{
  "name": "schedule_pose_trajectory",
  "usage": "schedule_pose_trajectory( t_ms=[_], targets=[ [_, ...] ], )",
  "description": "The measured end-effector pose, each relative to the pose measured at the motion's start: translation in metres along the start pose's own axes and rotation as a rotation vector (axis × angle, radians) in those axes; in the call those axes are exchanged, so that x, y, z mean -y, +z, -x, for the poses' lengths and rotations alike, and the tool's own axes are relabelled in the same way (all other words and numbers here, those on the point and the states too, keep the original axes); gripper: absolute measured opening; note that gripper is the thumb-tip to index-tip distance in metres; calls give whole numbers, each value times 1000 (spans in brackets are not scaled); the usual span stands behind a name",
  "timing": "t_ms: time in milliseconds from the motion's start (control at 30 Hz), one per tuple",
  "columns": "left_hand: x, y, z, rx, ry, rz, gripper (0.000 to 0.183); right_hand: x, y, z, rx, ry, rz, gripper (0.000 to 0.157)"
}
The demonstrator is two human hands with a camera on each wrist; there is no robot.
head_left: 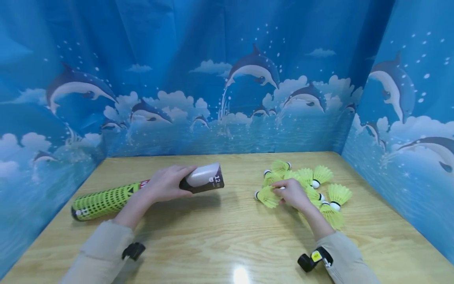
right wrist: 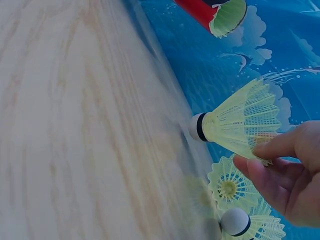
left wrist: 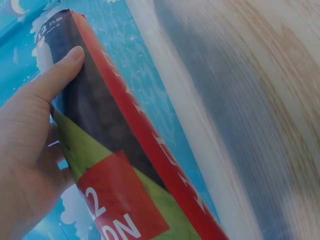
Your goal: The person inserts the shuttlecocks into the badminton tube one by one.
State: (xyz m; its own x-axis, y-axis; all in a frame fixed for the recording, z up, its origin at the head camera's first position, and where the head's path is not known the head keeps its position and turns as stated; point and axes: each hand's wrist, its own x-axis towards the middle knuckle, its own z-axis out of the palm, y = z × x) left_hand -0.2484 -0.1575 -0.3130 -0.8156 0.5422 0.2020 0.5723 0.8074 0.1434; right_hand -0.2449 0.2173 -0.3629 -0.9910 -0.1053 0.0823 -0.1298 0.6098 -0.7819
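My left hand (head_left: 166, 183) grips a long shuttlecock tube (head_left: 106, 201) near its right end, with green mesh print at the left and a black and grey label at the right. In the left wrist view the thumb lies along the dark part of the tube (left wrist: 115, 115), beside a red stripe. Scalloped pale green shows at the tube's end in the right wrist view. My right hand (head_left: 292, 193) pinches a yellow shuttlecock (right wrist: 245, 120) by the rim of its skirt. Its white cork with a black band points left, toward the tube.
Several more yellow shuttlecocks (head_left: 322, 173) lie in a loose group around and beyond the right hand. The wooden table (head_left: 213, 244) reaches back to a blue dolphin-print curtain (head_left: 198, 90), which also hangs along both sides.
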Motion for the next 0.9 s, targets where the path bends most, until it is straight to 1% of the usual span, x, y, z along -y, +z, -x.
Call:
schedule_pose_trajectory(
  t_ms=[100, 167, 333, 467, 600, 733, 900],
  targets=[
    [-1, 1, 0, 1, -2, 2, 83, 3, -1, -2, -36, 1, 12, 25],
    [-1, 1, 0, 1, -7, 6, 83, 6, -2, -4, -52, 7, -19, 24],
    [0, 1, 0, 1, 0, 9, 82, 18, 1, -11, -55, 5, -100, 21],
    [0, 0, 1, 5, 11, 7, 82, 30, 7, -16, -48, 16, -155, 22],
    [-1, 0, 0, 6, 14, 3, 82, 41, 15, -20, -75, 6, -217, 23],
    [-2, 0, 0, -1, 22, 3, 82, 50, 26, -23, -133, -25, -307, 22],
    [-4, 0, 0, -6, 35, -4, 82, 59, 41, -29, -158, -47, -398, 22]
  ],
)
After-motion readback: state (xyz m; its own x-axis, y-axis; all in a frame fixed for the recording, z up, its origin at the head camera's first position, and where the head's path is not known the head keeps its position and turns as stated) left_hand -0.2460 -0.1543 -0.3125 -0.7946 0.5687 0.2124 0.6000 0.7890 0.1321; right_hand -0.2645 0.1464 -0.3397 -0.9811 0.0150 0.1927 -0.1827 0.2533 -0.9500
